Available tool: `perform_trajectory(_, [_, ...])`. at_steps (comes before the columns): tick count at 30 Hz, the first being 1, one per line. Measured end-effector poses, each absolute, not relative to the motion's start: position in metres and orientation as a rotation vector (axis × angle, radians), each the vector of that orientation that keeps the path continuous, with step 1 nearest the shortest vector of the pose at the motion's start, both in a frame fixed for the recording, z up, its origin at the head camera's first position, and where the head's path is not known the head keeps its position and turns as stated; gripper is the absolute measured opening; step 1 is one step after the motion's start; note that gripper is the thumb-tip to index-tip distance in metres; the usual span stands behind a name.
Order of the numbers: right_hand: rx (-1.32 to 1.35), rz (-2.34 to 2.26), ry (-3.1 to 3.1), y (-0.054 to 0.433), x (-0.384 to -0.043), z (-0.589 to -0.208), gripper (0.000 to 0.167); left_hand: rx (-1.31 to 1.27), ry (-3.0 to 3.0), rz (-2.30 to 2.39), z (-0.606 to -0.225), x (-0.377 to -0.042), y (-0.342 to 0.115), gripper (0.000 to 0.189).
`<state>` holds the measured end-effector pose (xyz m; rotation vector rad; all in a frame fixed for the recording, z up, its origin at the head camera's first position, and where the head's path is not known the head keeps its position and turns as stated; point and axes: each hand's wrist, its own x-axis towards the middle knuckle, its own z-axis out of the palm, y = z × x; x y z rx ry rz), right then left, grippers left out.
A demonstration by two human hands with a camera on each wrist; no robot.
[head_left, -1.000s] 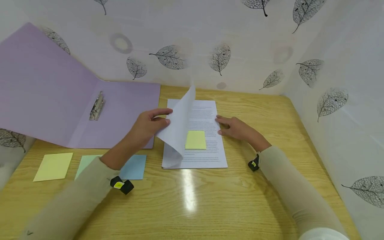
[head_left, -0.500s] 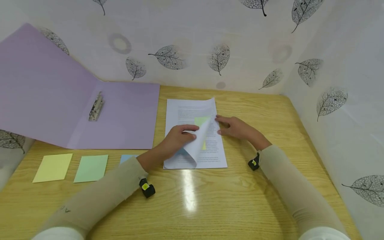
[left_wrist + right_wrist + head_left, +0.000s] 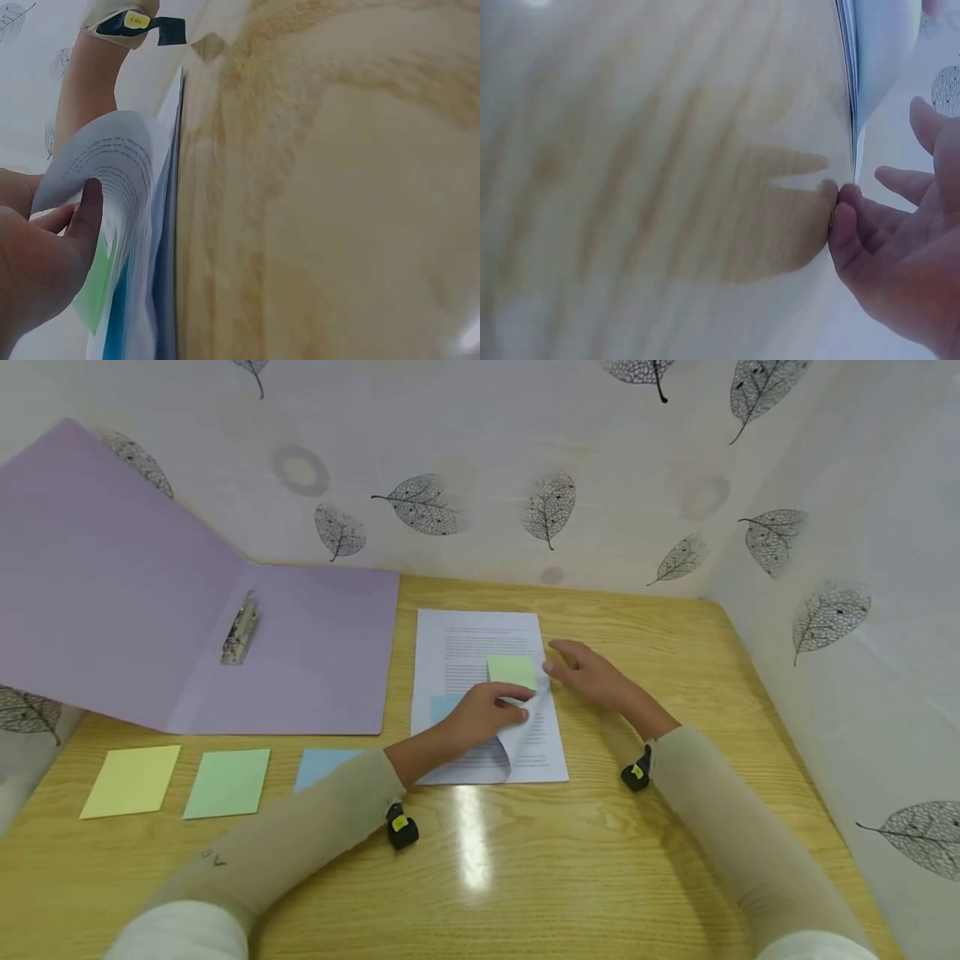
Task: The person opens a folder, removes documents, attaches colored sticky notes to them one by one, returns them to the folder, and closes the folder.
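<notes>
A stack of printed sheets lies on the wooden table. My left hand pinches the right edge of the top page, which bends up in a curl in the left wrist view. On that page are a green sticky note and a blue sticky note, the latter partly behind the left hand. My right hand is at the stack's right edge with its fingers loosely bent. In the right wrist view, the lower fingers rest on the table by the paper edge, holding nothing.
An open purple folder with a metal clip lies to the left. In front of it are a yellow note pad, a green note pad and a blue note pad, partly covered by the left sleeve. Leaf-patterned walls surround the table.
My left hand has swept rightward with the page, laying it over the yellow note on the sheet beneath. My right hand's upper fingers have lifted off the stack's edge.
</notes>
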<state>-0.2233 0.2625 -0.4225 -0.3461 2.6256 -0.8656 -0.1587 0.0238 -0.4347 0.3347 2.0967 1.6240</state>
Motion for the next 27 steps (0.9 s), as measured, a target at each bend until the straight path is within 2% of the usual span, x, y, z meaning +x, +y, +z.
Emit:
perform_trajectory(6, [-0.440, -0.676, 2.663, 0.254, -0.220, -0.424, 0.071, 0.453, 2.028, 1.630, -0.431, -0.159, 0.029, 0.043])
perform_trajectory(11, [-0.507, -0.526, 2.691, 0.252, -0.217, -0.423, 0.071, 0.474, 2.267, 1.558, -0.427, -0.165, 0.010, 0.037])
perform_trajectory(15, [-0.507, -0.468, 2.723, 0.251, -0.215, -0.422, 0.070, 0.332, 2.531, 1.501, -0.422, -0.180, -0.024, 0.034])
perform_trajectory(20, [-0.518, -0.455, 2.718, 0.249, -0.213, -0.423, 0.071, 0.126, 2.578, 1.448, -0.423, -0.191, -0.069, 0.044])
perform_trajectory(27, [-0.524, -0.475, 2.732, 0.245, -0.211, -0.422, 0.069, 0.109, 2.551, 1.343, -0.426, -0.187, -0.089, 0.054])
